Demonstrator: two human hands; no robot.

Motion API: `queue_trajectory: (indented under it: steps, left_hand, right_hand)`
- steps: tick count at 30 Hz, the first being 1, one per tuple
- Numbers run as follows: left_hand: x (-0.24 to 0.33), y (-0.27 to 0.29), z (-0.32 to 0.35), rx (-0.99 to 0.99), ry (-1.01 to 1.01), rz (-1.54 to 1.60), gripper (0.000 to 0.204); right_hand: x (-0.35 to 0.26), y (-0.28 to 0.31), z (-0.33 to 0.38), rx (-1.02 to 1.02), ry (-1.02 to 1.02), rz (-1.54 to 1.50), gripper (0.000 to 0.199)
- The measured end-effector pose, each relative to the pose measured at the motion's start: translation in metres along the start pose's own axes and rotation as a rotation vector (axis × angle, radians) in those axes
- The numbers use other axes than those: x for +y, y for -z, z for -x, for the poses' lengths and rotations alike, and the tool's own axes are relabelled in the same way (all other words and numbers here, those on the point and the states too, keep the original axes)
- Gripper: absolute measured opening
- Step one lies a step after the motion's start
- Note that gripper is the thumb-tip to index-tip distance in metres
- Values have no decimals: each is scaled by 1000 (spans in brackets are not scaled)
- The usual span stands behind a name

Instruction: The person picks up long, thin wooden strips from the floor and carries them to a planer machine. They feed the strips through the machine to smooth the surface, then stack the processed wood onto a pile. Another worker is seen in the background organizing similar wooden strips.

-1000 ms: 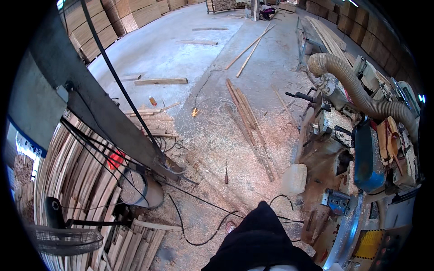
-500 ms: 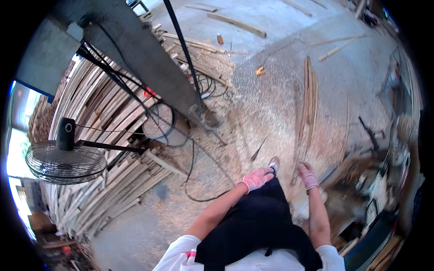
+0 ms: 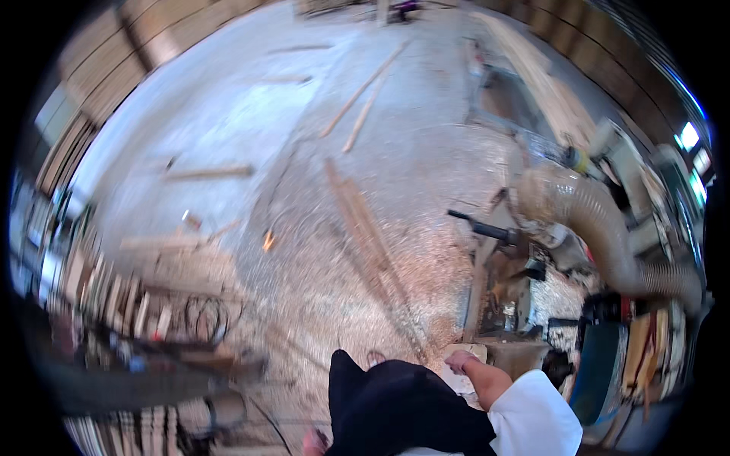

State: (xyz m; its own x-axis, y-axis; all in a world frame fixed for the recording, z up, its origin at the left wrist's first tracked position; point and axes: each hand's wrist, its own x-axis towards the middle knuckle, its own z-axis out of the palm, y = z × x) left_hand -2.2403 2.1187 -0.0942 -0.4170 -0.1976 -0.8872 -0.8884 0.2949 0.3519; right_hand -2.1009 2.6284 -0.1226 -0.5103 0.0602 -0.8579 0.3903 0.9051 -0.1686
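In the head view the right hand (image 3: 460, 362) reaches forward, fingers curled down onto a pale wood block (image 3: 465, 363) beside the woodworking machine (image 3: 508, 292), while the left hand (image 3: 313, 441), barely showing, cannot be read.

The floor (image 3: 251, 114) in the upper left of the frame is wide and open, with only a few loose wood strips (image 3: 365, 95) lying on it. A long plank (image 3: 365, 228) runs down the middle through the sawdust, with free room on both sides. On the right, a woodworking machine (image 3: 509, 296) stands close, and a fat dust hose (image 3: 601, 228) bends over it, so that side is crowded. The right hand (image 3: 460, 361) is just beside a pale wood block (image 3: 468, 365) at the machine's near corner. At the lower left, stacked boards (image 3: 114, 296) and a coil of cable (image 3: 205, 315) block the way.
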Motion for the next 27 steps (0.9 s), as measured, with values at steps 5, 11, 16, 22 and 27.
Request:
queue_trajectory:
  steps: [5, 11, 16, 22, 27]
  left_hand:
    - [94, -42, -34, -110, -14, -76, 47]
    - [219, -70, -60, -211, -164, -125, 36]
    - [319, -64, -107, -201, -195, -138, 28]
    - [447, -33, -158, -105, -156, -136, 21]
    - [580, -26, -200, -95, -272, -30, 20]
  right_hand:
    - [20, -18, 34, -148, -319, -376, 31]
    - [-40, 81, -24, -95, -147, -574, 34]
    - [-91, 209, -102, 96, -66, -519, 39]
    - [-116, 364, -130, 302, 69, -517, 47]
    - [-87, 466, -136, 701, 118, -840, 39]
